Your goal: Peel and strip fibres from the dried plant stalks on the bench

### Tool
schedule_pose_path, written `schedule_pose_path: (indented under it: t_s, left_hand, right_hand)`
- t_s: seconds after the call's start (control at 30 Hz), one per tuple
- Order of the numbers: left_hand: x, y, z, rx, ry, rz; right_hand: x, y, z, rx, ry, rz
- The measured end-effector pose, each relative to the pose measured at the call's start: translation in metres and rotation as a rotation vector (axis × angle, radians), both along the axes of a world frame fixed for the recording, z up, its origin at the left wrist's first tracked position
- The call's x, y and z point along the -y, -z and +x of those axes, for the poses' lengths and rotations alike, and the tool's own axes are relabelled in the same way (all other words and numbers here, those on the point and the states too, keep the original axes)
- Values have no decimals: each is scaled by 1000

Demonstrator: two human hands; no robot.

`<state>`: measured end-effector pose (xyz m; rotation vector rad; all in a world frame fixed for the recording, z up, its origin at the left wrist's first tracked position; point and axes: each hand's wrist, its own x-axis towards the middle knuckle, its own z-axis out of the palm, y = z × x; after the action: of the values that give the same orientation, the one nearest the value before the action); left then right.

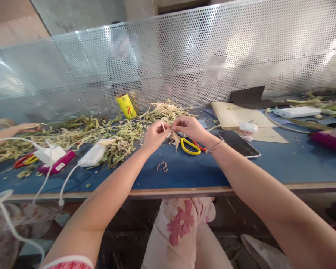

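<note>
My left hand (154, 135) and my right hand (189, 127) meet above the blue table (282, 164), both pinching a pale dried plant strip (169, 131) between their fingertips. Part of the strip hangs down below the fingers. Yellow-handled scissors (189, 147) lie on the table just under my right hand. A heap of dried husks and stems (162, 111) sits right behind the hands. Two small curled scraps (162, 166) lie on the blue surface in front of my left hand.
A black phone (239, 143) lies right of the scissors. A yellow tube (126, 106) leans at the mesh screen. White chargers (92, 156) with cables and a pink device (57, 166) lie left. Another person's hand (28, 127) reaches in at far left.
</note>
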<state>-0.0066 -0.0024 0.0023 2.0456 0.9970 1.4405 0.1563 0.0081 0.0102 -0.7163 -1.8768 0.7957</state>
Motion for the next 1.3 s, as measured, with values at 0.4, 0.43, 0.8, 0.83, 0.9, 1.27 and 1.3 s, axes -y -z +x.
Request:
schedule_pose_path:
  t_s: [0.4,0.43,0.8,0.83,0.9,1.27,1.3]
  left_hand:
    - [2,2,2,-109,-121,282]
    - [2,2,2,-114,-121,291]
    - [5,1,2,-126,-171,226]
    - [4,1,2,-124,-174,221]
    - [4,2,2,-124,-183,216]
    - [1,6,2,-123,-213,165]
    - [0,6,3,-117,-208,159]
  right_hand:
    - [1,-1,4,63,12,117]
    - [1,-1,4,64,17,124]
    - [6,-5,3,163,93,239]
    - [5,-5,2,182,99,280]
    - [3,-4,2,207,106,343]
    - [-1,4,2,273,176,478]
    - [-1,4,2,275,186,471]
